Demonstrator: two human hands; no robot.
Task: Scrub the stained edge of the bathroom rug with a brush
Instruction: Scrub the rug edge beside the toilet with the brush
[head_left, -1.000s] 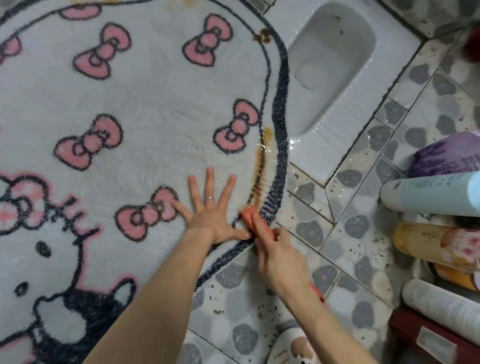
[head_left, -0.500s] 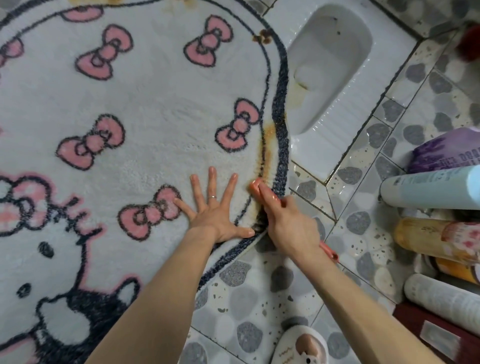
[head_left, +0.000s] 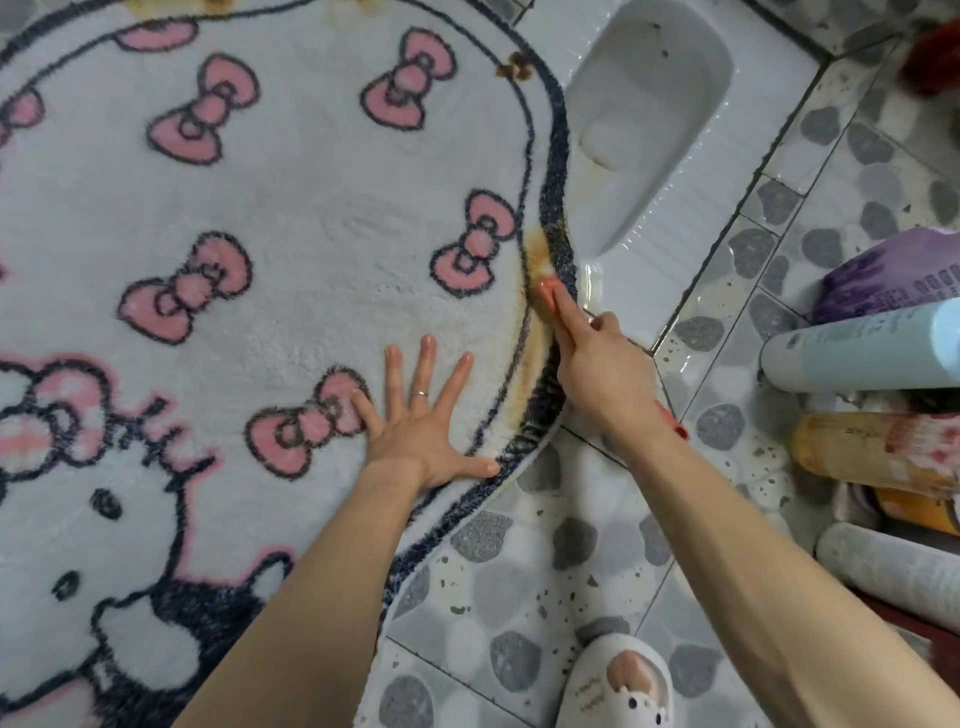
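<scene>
Right hand scrubs the rug's stained border while the left pins the pile flat.

Nearest, a slipper (head_left: 618, 686) stands on the pebble-patterned floor (head_left: 519, 597). Past it the left hand (head_left: 426, 415) lies spread and flat on the rug (head_left: 291, 218), fingers straight, thumb at the dark border. Just to its right, the right hand (head_left: 602, 369) is wrapped round an orange brush (head_left: 544, 291), forefinger stretched along its back and the handle end showing behind the wrist. The brush's long axis follows the border, head pointing away from the person. The brown stain (head_left: 535, 254) runs the same line: a patch touching the head and just beyond it, and a band trailing back between the two hands. The next stroke probably runs lengthwise along that strip. Beyond the edge lies the toilet pan (head_left: 675, 171).
</scene>
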